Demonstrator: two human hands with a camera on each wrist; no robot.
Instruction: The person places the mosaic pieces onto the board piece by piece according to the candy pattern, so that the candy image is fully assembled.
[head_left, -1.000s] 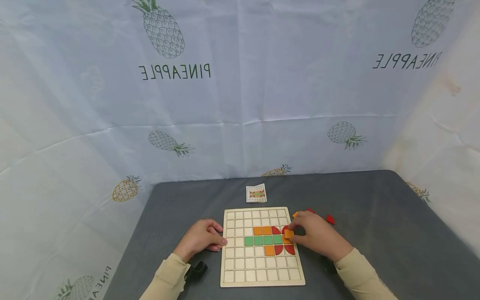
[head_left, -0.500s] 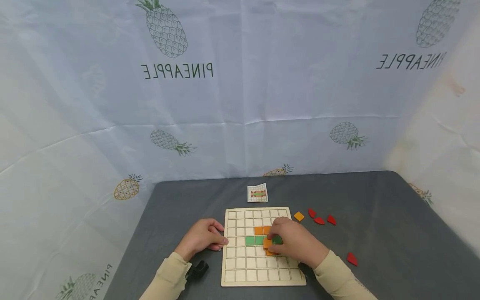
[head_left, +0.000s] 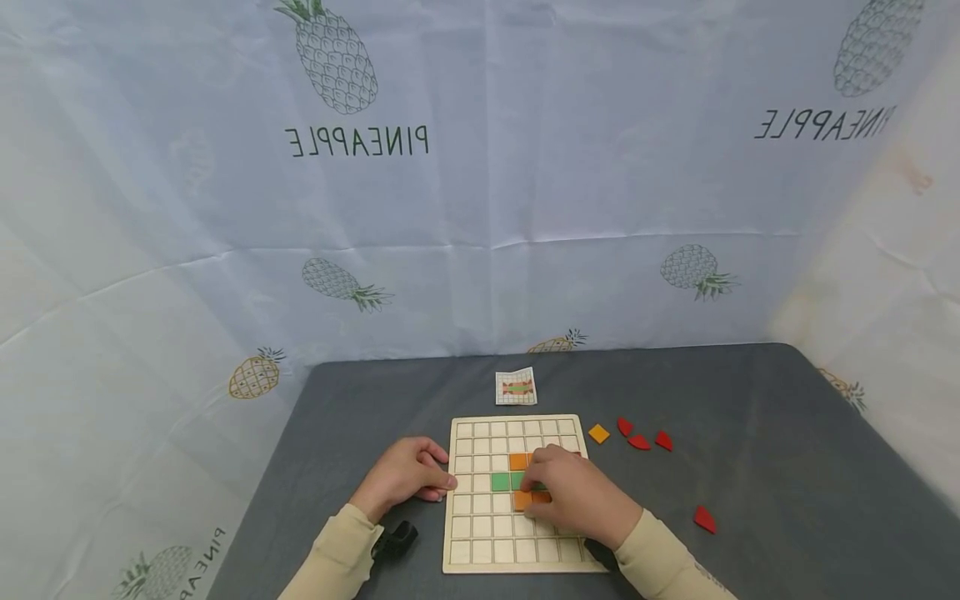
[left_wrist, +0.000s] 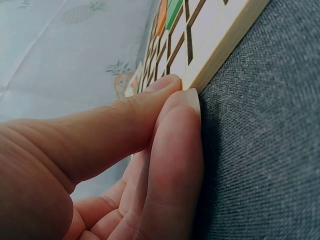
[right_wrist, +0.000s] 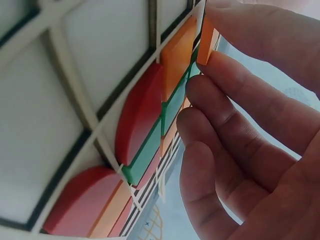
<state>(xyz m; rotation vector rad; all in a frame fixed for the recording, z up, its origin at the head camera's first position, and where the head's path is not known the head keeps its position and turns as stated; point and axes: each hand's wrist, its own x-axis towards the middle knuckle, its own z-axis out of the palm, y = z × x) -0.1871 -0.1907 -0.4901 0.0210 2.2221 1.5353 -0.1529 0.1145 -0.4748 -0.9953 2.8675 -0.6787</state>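
A pale gridded wooden board (head_left: pixel 482 550) lies on the dark cloth, with orange squares (head_left: pixel 518 461), green squares (head_left: pixel 500 482) and red rounded pieces (right_wrist: pixel 142 117) in its cells. The left hand (head_left: pixel 405 475) pinches the board's left edge between thumb and finger, also visible in the left wrist view (left_wrist: pixel 125 140). Over the middle of the board, the right hand (head_left: pixel 581 496) holds an orange square (right_wrist: pixel 207 40) between thumb and index finger, tilted beside another orange square (right_wrist: pixel 178 52). That hand hides several pieces in the head view.
A small printed pattern card (head_left: pixel 516 387) lies behind the board. To the right of the board are a loose orange square (head_left: pixel 598 433) and several red pieces (head_left: pixel 639 442), one (head_left: pixel 705 519) nearer the front. Black devices sit by both wrists. A pineapple-print cloth hangs behind.
From the board's right side, the right hand has moved left with an orange square, now low beside the orange one in the row below the green pieces. The left hand stays at the edge.
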